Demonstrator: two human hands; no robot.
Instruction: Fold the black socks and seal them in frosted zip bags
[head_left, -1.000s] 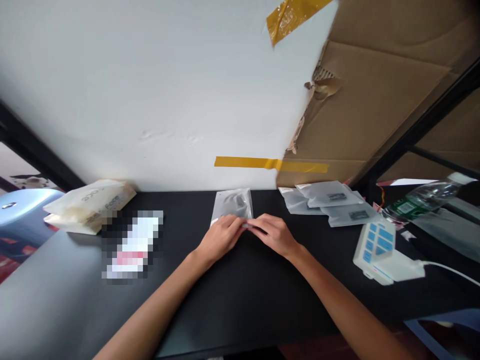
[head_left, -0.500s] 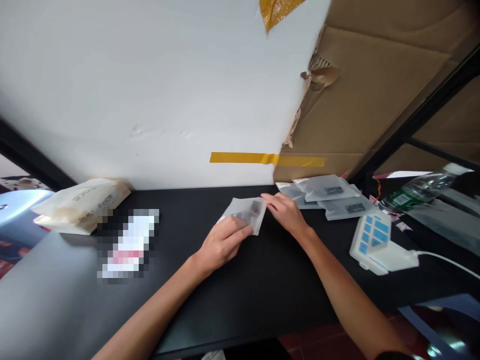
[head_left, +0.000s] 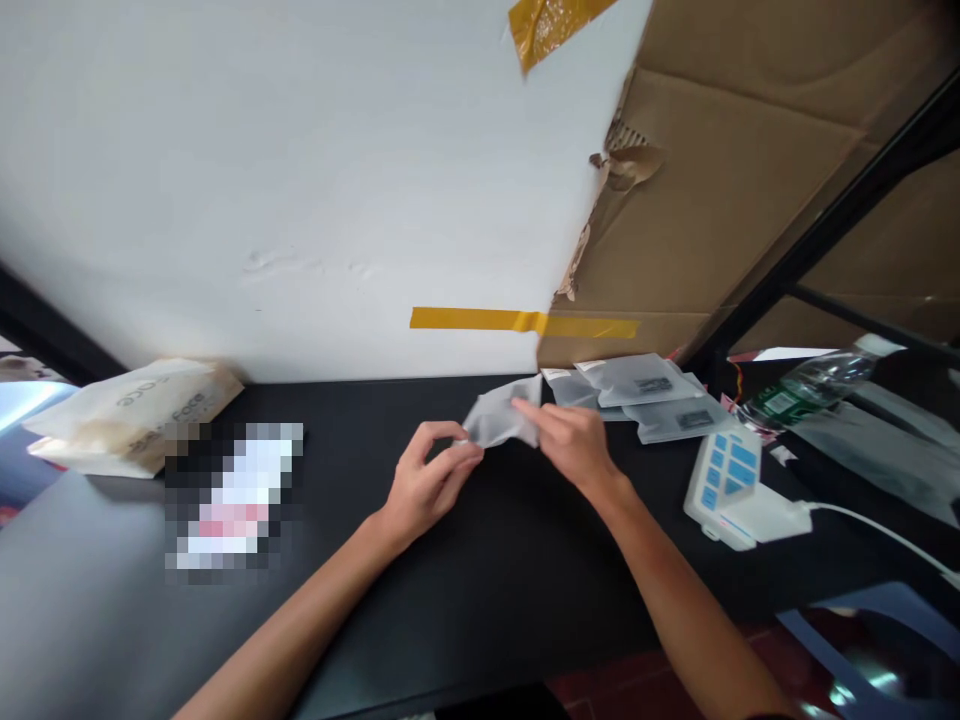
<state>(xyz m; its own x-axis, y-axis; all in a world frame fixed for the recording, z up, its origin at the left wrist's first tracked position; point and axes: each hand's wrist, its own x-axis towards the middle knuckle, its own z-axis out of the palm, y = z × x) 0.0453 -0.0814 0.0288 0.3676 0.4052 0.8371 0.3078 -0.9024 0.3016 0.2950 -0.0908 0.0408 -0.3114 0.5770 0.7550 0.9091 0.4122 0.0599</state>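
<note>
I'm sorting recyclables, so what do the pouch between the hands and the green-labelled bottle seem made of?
The pouch looks like thin, matte frosted plastic film: it is cloudy and softly creased. The bottle seems to be clear, glossy plastic: its wall is see-through with bright highlights, though blur leaves glass possible.

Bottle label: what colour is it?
The label on the bottle is green with some white; head view shows it.

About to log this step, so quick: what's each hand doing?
Left hand: closed, pinching frosted bag at its corner.
Right hand: on the bag; grip unclear.
</note>
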